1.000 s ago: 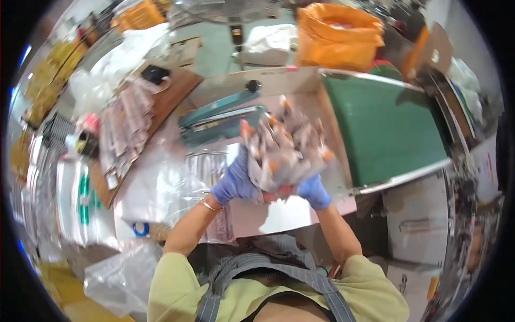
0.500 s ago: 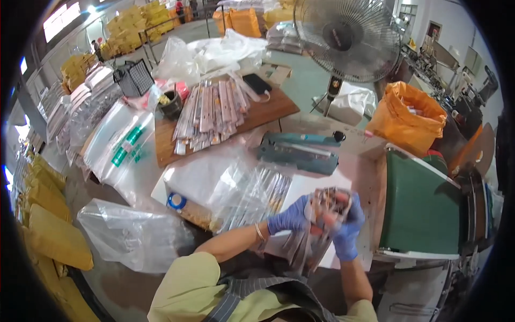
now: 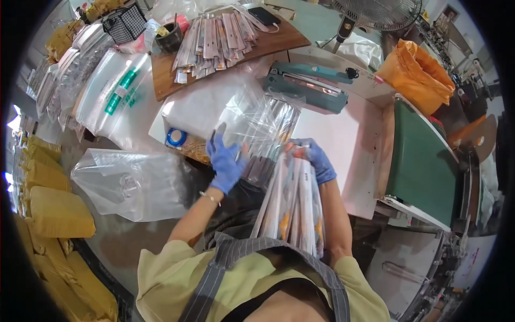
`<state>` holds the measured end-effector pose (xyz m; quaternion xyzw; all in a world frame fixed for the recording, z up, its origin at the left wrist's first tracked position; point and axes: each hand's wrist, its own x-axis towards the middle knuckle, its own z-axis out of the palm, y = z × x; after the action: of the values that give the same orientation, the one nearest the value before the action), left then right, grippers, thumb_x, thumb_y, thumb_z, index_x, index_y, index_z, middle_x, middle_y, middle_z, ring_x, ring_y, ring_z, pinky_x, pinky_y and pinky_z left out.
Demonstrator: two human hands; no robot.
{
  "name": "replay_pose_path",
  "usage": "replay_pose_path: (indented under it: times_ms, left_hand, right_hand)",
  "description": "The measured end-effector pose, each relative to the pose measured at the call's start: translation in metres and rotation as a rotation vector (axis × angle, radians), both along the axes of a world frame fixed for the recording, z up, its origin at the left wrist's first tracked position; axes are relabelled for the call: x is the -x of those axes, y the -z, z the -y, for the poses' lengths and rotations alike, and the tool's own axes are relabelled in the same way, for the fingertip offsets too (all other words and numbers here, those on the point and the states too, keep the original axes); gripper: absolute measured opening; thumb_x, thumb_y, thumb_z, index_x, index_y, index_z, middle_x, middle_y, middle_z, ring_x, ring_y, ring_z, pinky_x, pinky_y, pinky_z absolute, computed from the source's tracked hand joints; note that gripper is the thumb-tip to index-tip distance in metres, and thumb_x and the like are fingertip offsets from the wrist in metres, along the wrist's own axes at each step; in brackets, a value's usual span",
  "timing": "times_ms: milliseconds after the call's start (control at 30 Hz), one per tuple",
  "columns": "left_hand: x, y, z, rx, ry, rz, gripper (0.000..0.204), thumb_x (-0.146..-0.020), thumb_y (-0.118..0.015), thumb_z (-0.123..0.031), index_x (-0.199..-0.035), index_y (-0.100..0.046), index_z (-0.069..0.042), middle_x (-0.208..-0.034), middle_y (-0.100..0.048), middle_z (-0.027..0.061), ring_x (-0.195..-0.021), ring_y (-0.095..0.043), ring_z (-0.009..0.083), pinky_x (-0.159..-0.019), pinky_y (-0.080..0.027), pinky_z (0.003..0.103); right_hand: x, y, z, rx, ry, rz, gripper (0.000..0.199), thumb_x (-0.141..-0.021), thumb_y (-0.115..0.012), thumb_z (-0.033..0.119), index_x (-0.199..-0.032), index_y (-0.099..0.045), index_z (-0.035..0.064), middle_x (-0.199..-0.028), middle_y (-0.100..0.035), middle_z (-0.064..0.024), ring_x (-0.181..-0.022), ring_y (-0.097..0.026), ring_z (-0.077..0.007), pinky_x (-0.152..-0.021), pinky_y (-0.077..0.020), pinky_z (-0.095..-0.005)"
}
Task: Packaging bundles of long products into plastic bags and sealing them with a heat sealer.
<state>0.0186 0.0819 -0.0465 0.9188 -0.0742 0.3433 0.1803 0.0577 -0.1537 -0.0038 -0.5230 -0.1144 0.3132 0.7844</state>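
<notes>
— Packets (image 3: 292, 206), long and flat, stand as a bundle against the person's chest; the right hand (image 3: 316, 160) is clamped on their top ends.

— And the left hand (image 3: 225, 158)?

— Fingers spread, resting on clear plastic bags (image 3: 263, 126) with dark strips inside, on the white table (image 3: 343, 145).

Left hand (image 3: 225, 161) rests open on clear bags (image 3: 263, 126); right hand (image 3: 316, 158) seemingly has its grip on packets (image 3: 292, 206)

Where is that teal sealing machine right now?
The teal sealing machine lies on the white table, beyond both gloved hands, between the wooden board and the orange bag.
</notes>
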Motion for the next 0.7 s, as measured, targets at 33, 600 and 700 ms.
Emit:
replay_pose_path:
  times_ms: [33, 600, 700]
  left_hand:
    - [-0.006, 0.003, -0.014, -0.028, -0.020, -0.021, 0.019, -0.080, -0.053, -0.019, -0.091, -0.057, -0.003, -0.095, -0.054, 0.0168, -0.082, -0.053, 0.0339, -0.076, -0.042, 0.039]
    - [0.055, 0.024, 0.048, 0.062, 0.654, -0.155, 0.036, -0.082, -0.050, -0.016, -0.118, -0.049, -0.020, -0.117, -0.052, 0.0086, -0.058, -0.056, 0.0211, -0.045, -0.044, 0.031]
    - [0.094, 0.010, 0.062, -0.009, 0.951, -0.260, 0.058, -0.079, -0.043, -0.006, -0.131, -0.034, -0.030, -0.127, -0.044, 0.0083, -0.055, -0.054, 0.0178, -0.041, -0.043, 0.028]
  right_hand:
    - [-0.002, 0.005, -0.018, 0.075, -0.063, 0.057, 0.031, -0.063, -0.059, 0.023, -0.081, -0.059, -0.0026, -0.075, -0.060, -0.0094, -0.068, -0.057, -0.0154, -0.063, -0.0465, -0.0259]
    - [0.095, 0.079, 0.008, 0.058, 0.362, -0.042, 0.028, -0.088, -0.046, 0.023, -0.097, -0.058, -0.0006, -0.090, -0.061, -0.0108, -0.086, -0.056, -0.0173, -0.079, -0.0438, -0.0312]
    - [0.136, 0.064, 0.023, 0.324, 0.437, 0.262, 0.029, -0.088, -0.047, 0.023, -0.100, -0.057, -0.0009, -0.091, -0.061, -0.0113, -0.085, -0.056, -0.0184, -0.079, -0.0438, -0.0318]
